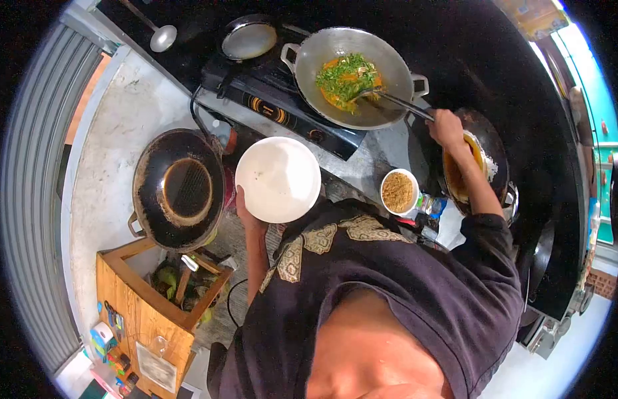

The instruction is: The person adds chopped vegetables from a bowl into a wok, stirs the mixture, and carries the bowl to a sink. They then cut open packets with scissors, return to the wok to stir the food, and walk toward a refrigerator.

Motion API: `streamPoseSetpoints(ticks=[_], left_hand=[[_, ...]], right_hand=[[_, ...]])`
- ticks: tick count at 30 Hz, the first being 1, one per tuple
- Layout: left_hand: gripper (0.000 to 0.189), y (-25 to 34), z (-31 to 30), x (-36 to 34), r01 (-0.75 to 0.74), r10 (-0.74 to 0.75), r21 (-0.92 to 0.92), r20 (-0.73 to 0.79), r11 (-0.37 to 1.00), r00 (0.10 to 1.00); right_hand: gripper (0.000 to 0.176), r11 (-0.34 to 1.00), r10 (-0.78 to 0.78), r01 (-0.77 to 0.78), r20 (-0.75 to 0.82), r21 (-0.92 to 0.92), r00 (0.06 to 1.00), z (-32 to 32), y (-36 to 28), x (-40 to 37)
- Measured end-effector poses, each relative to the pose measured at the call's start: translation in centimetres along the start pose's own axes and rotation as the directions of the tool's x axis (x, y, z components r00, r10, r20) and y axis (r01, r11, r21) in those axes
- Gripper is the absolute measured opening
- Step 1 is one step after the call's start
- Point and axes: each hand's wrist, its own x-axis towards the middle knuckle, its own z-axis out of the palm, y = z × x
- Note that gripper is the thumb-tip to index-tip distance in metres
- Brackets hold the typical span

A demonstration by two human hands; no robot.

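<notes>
A large metal wok (362, 46) with two side handles sits on the gas stove (282, 110). Chopped green leaves (345, 80) lie in it over an orange-yellow sauce. My right hand (447, 130) is closed around the dark handle of a spatula (401, 102), whose head rests in the wok at the edge of the greens. Lower down and to the left, my left hand (245, 209) grips a white bowl (278, 179) by its left edge, in front of my body. A few small specks show inside the bowl; the fingers beneath it are hidden.
A white tub of brown crumbly seasoning (397, 191) stands right of my body. Beside my right forearm is a dark pan (485, 133) holding a yellow-rimmed bowl. A blackened wok (179, 189) lies at left above a wooden cabinet (136, 312). Behind the stove are a small pan (249, 41) and a ladle (163, 38).
</notes>
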Motion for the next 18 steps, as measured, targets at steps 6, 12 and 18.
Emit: streamPoseSetpoints(ticks=[6, 12, 18], left_hand=[[0.056, 0.3, 1.3, -0.2, -0.051, 0.052, 0.07, -0.018, 0.996, 0.998], [0.055, 0.1, 3.5, -0.7, -0.065, 0.071, 0.121, -0.05, 0.991, 0.996], [0.053, -0.6, 3.6, -0.2, -0.072, 0.074, 0.108, -0.013, 0.992, 0.997]], right_hand=[[0.023, 0.98, 0.104, -0.075, -0.155, 0.183, 0.982, 2.7, -0.7, 3.8], [0.017, 0.996, 0.006, 0.011, -0.183, 0.091, 0.983, 5.4, -1.1, 6.7], [0.011, 0.994, -0.032, 0.044, -0.128, 0.096, 0.991, 0.3, -0.2, 3.0]])
